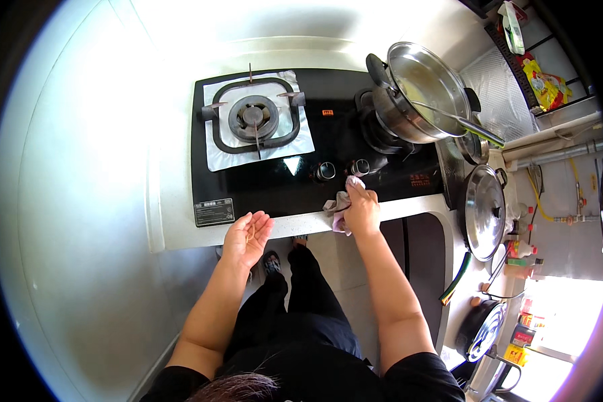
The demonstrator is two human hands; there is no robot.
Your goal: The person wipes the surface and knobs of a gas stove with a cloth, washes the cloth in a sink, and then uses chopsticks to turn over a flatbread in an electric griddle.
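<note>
One hand, the left hand (244,244), is extending palm up at the near edge of the surface (288,226), its fingers slightly curled and unclenched; a thin tan item (250,232) is lying on the palm, too small to identify. To its right, the right hand (362,213) is grasping a crumpled pale cloth (340,206), which is lying across the near edge of the black cooktop (261,191), just on the near side of the right knob (360,167). The left knob (325,171) is sitting beside that knob. On the cooktop's left side, a bare burner (253,118) is standing over a silver foil sheet (300,139). At the far right, a steel pot (394,112) is occupying another burner, and a green-handled utensil (481,128) is resting across its rim. Farther right, a round shiny lid (482,218) is reflecting light.
</note>
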